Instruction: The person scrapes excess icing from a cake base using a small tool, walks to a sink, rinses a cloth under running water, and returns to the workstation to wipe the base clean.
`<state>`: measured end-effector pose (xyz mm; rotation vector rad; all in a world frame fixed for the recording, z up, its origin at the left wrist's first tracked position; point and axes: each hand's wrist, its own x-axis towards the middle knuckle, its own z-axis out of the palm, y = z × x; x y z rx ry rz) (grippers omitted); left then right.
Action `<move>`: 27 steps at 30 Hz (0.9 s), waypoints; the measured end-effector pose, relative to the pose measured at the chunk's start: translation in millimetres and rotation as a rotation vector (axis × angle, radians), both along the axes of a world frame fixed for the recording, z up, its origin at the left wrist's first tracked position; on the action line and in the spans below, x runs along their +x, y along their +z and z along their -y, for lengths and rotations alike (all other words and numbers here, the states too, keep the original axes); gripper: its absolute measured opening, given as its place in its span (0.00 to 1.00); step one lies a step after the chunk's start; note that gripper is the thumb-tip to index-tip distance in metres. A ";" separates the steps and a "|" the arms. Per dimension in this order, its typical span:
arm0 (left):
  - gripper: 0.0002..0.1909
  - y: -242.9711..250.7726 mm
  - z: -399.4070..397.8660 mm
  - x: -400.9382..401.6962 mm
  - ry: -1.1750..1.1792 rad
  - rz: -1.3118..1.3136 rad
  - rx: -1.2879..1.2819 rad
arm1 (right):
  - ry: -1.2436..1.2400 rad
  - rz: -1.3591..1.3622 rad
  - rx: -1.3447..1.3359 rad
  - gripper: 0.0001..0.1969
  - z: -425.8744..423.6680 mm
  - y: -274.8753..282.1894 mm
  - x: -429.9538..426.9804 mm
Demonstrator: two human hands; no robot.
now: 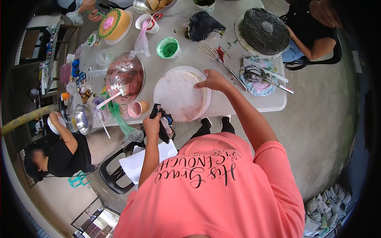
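Note:
In my left hand [152,122] is a crumpled dark cloth [163,129] with pink smears, just off the table's near edge. My right hand [216,80] rests on the right rim of a round white block [178,93], thumb and fingers spread. Pinkish stains mark the block's top, and a round white board [207,102] shows beneath it. To the left stand a pink-smeared plastic cup [138,109] and a steel bowl [126,76] of reddish-pink icing, with a spatula [110,99] lying across its rim.
A tub of green icing [168,48] stands beyond the block. To the right lie a whisk [220,56], a second whisk [259,73] on a cloth, and a dark-iced cake [265,31] beside a seated person. Another person's hands work at an orange cake [114,26]. A person sits at left.

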<state>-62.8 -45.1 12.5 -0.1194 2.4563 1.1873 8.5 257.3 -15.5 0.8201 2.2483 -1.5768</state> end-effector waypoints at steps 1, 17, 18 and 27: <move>0.12 0.7 -1.3 0.2 0.000 0.000 -0.002 | 0.000 0.000 -0.002 0.45 -0.6 1.5 0.3; 0.13 1.1 32.8 0.8 0.121 0.033 0.093 | -0.381 0.197 -0.290 0.43 -2.6 -12.2 33.1; 0.13 -3.1 43.2 0.5 0.197 0.120 0.110 | -0.363 0.199 -0.294 0.43 0.3 -15.4 41.2; 0.27 -9.0 13.2 8.6 0.340 0.375 0.405 | -0.694 -0.019 -0.362 0.40 48.0 -23.3 44.9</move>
